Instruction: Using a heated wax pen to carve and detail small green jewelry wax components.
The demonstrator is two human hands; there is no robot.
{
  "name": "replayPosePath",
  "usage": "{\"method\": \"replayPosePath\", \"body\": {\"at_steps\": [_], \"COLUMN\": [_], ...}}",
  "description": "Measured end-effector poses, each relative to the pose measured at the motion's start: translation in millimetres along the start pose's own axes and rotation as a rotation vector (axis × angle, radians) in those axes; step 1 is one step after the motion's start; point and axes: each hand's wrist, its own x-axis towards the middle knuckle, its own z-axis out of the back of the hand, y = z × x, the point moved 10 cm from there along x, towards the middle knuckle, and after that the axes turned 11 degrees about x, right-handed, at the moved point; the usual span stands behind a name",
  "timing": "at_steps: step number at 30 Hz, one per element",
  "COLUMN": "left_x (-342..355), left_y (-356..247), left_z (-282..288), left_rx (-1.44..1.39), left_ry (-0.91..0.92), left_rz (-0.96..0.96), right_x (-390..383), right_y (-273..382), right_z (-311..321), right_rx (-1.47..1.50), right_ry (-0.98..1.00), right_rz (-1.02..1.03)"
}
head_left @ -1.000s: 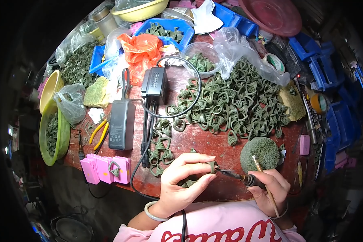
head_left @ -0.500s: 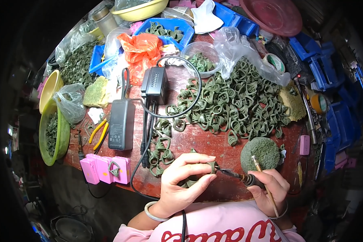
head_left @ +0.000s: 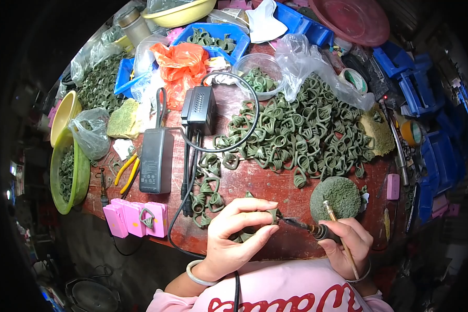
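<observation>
My left hand point(head_left: 233, 236) pinches a small green piece point(head_left: 272, 215) in thumb and fingers, with more green pieces point(head_left: 244, 236) partly hidden beneath it. My right hand point(head_left: 348, 243) grips a black-handled tool point(head_left: 319, 232), whose dark narrow tip reaches that pinched piece, and also a thin wooden-handled tool point(head_left: 351, 258) pointing up over a round, granular green pad point(head_left: 335, 190). A heap of looped green pieces point(head_left: 301, 130) lies beyond both hands.
Black power boxes point(head_left: 156, 158) and looped cables stand left of the heap. Pink blocks point(head_left: 117, 221), yellow-handled pliers point(head_left: 125, 174) and a lime bowl point(head_left: 79, 184) are at left. Blue trays point(head_left: 434, 161) crowd the right, a pink block point(head_left: 392, 186) nearby. Bags and basins fill the back.
</observation>
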Motion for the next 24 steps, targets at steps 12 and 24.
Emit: {"method": "replayPosePath", "body": {"at_steps": [12,24], "left_x": [-19.3,-42.2], "left_y": [46.3,50.8], "left_z": [-23.0,-62.1], "left_rx": [-0.622,-1.328], "left_ry": [0.097,0.293], "left_rz": [0.499,0.807], "right_x": [8.0,30.6], "right_y": [-2.1,2.9], "right_z": [12.0,-8.1], "right_rx": [0.181,0.551], "right_ry": [-0.064,0.027], "right_rz": [-0.046,-0.138]}}
